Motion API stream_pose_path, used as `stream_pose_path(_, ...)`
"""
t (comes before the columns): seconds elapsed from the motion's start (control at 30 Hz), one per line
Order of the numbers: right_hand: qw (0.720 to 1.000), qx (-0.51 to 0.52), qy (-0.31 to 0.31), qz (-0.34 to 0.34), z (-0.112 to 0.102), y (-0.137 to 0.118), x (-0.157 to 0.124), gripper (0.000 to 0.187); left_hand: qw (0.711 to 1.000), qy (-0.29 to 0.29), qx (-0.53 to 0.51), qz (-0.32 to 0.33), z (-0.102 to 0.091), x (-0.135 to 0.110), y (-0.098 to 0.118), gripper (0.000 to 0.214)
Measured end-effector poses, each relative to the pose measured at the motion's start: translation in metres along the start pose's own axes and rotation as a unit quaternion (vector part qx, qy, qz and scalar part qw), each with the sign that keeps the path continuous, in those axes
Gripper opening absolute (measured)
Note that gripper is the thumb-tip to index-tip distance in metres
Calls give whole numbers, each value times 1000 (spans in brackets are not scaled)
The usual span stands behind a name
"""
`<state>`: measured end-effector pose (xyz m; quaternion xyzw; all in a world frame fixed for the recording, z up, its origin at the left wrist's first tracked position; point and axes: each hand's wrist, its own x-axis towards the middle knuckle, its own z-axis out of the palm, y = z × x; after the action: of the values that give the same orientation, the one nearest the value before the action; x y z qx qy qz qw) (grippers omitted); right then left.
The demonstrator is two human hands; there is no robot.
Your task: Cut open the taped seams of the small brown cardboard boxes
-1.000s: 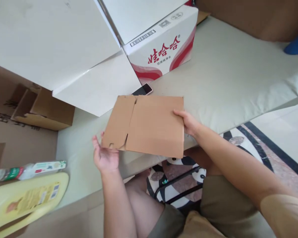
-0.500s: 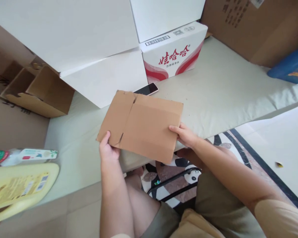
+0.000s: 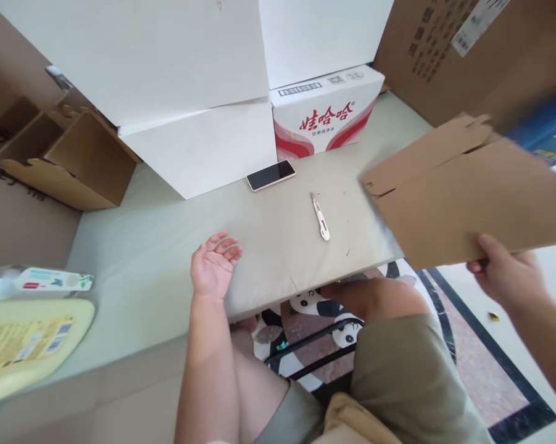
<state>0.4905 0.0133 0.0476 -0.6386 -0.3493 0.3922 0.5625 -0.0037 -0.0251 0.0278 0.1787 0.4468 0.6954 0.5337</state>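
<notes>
A flat brown piece of cardboard (image 3: 467, 197), with slits across one end, is pinched at its lower edge by my right hand (image 3: 509, 271), out at the right of the view. My left hand (image 3: 216, 265) holds nothing; its palm faces up and its fingers are apart and lightly curled above the table's front edge. Between the two hands a white utility knife (image 3: 321, 219) lies on the pale table cover (image 3: 268, 246). Behind it a smartphone (image 3: 271, 176) rests with its dark screen up, close to the white boxes.
Stacked white boxes (image 3: 203, 148) and a carton with red lettering (image 3: 328, 117) stand at the back. An opened brown box (image 3: 74, 160) is at left, with a yellow jug (image 3: 32, 339) nearer me. A large brown carton (image 3: 444, 61) fills the back right.
My left hand has let go of the cardboard. My right hand has swung the sheet off to the right, tilting it, and the utility knife and whole phone now show.
</notes>
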Motion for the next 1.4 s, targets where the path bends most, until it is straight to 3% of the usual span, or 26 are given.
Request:
stream_pose_path(0.07, 997, -34, 46, -44, -8, -16, 29, 23, 1000, 3, 7, -8, 4, 3, -3, 45)
stream_pose_path(0.13, 990, -83, 48, -103, -4, -38, 67, 20, 1000, -1, 19, -12, 8, 5, -7, 42)
stream_pose_path(0.23, 982, -105, -29, -155, 19, -72, 122, 29, 999, -10, 31, -14, 16, 9, -14, 39)
stream_pose_path(0.3, 983, -105, -77, -127, 38, -82, 136, 47, 999, -6, 28, -19, 20, 11, -18, 37)
stream_pose_path(0.37, 981, -135, -138, -27, 52, -78, 122, 58, 999, -2, 24, -25, 21, 11, -19, 35)
stream_pose_path(0.5, 914, -259, -306, 61, 64, -42, 42, 54, 1000, -14, 13, -12, 17, 4, -15, 32)
stream_pose_path(0.63, 860, -339, -379, 32, 67, -18, -20, 53, 1000, -10, -16, -7, 3, -13, -6, 28)
stream_pose_path(0.77, 828, -391, -399, -46, 97, -25, -38, 42, 999, -32, -35, 17, -19, -31, 7, 29)
stream_pose_path(0.87, 798, -416, -421, -115, 147, -39, -48, 30, 996, -24, -56, 66, -36, -41, 18, 30)
stream_pose_path(1.03, 751, -409, -472, -212, 264, -49, -86, 28, 990, 53, -29, 131, -60, -48, 31, 28)
stream_pose_path(1.2, 663, -399, -547, -320, 378, -51, -147, 32, 979, 175, -27, 105, -67, -38, 37, 37)
stream_pose_path(1.27, 638, -381, -551, -380, 422, -56, -168, 31, 973, 201, -42, 104, -65, -33, 39, 38)
stream_pose_path(1.4, 612, -376, -493, -491, 511, -72, -193, 35, 979, 178, -56, 88, -61, -30, 40, 39)
